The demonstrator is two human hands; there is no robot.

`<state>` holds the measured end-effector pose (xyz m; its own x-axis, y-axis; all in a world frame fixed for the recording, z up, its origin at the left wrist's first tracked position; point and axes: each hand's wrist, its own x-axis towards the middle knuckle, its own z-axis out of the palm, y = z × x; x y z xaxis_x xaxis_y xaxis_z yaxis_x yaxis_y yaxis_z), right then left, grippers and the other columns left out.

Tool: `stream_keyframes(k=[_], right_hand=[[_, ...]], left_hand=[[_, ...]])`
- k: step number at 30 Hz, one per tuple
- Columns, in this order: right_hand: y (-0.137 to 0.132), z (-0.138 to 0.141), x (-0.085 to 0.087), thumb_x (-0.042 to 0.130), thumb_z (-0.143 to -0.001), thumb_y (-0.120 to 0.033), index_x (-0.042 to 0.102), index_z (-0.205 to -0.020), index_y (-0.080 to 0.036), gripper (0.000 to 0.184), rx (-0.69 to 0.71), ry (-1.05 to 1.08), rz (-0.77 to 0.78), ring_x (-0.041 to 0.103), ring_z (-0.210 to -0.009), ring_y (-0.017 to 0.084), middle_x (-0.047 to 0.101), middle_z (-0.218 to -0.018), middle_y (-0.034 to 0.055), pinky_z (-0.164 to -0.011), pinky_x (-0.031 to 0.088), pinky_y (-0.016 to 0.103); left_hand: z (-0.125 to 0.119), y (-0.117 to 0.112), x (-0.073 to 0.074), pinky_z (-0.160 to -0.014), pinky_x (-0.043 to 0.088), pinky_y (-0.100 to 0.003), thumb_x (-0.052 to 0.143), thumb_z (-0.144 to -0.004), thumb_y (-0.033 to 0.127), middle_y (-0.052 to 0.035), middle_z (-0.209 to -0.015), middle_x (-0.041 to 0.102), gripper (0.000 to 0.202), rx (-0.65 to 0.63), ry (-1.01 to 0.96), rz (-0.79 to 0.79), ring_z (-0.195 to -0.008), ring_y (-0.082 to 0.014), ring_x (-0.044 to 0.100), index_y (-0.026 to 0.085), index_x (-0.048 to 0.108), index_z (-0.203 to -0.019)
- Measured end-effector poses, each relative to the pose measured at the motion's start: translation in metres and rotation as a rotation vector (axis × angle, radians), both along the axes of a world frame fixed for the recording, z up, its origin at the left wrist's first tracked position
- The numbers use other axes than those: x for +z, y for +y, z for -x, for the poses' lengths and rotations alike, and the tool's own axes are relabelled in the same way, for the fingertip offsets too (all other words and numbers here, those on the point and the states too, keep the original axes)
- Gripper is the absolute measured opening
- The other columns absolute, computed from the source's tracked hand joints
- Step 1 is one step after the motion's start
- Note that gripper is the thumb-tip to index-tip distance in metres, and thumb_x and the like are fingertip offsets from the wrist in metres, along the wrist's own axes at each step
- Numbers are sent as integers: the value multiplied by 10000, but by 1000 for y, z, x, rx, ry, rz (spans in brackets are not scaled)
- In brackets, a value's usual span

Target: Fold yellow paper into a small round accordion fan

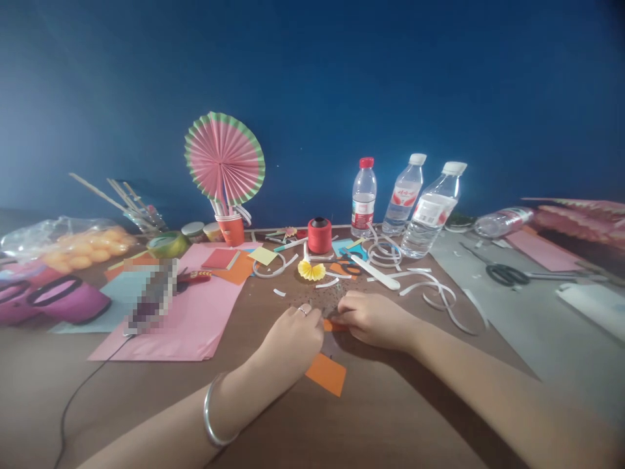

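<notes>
My left hand [293, 339] and my right hand [374, 319] meet at the middle of the brown table [146, 404]. Both pinch a small orange paper piece [332, 325] between their closed fingertips. A larger orange paper square [326, 374] lies flat just in front of my left hand. A silver bangle [212, 417] circles my left wrist and a ring sits on one finger. Just beyond the hands lie dark specks and a small yellow folded paper flower [311, 270].
A red thread spool [319, 235], white paper strips [439, 293], three upright water bottles [364, 197] and a lying one [502, 221] stand behind. Pink paper sheets [190, 312], a pink-green paper fan [224, 158] in a cup, scissors [508, 275] at right, purple rolls [68, 299] at left.
</notes>
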<state>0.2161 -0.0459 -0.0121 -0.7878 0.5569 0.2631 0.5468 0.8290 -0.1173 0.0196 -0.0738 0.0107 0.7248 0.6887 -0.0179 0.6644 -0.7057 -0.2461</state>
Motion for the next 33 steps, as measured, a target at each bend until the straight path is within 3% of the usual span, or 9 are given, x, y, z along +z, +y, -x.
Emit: stream_keyframes(k=[9,18,22,24,27,33], right_hand=[[6,-16,6,485,-781,-205,666,-773,-187,182,49,21,-12,480,-772,152,576,-779,49,-675,353,265],[5,-14,6,478,-767,-190,656,-748,-188,180,66,15,-42,478,-760,158,569,-730,48,-651,341,272],[4,-11,5,456,-787,-208,632,-675,-173,211,44,11,-62,475,-725,153,567,-718,49,-630,331,271],[3,-10,6,460,-791,-231,626,-675,-171,211,45,-5,-73,475,-725,156,567,-719,51,-627,326,273],[3,-9,8,467,-791,-269,619,-672,-170,218,56,-35,-93,469,-726,162,565,-711,55,-628,320,279],[5,-9,5,478,-776,-231,591,-620,-170,203,49,-51,-92,466,-726,158,552,-678,46,-627,318,271]], left_hand=[[7,-1,8,-629,390,-306,432,-761,109,-62,-799,531,174,51,-71,60,-757,-191,487,149,579,-844],[19,10,15,-639,385,-290,403,-773,152,-46,-697,524,216,120,-143,80,-690,-165,481,153,589,-662],[13,7,14,-729,399,-288,365,-797,123,-57,-854,539,250,31,-260,80,-804,-166,488,170,589,-898],[8,2,12,-734,405,-287,364,-804,118,-58,-896,538,285,-48,-223,125,-826,-169,487,183,554,-1007],[4,-5,10,-729,411,-297,366,-805,110,-65,-899,542,305,-39,-158,142,-833,-181,489,175,520,-1060],[7,-6,11,-698,408,-316,392,-775,91,-80,-810,545,227,39,-96,128,-777,-193,499,141,587,-881]])
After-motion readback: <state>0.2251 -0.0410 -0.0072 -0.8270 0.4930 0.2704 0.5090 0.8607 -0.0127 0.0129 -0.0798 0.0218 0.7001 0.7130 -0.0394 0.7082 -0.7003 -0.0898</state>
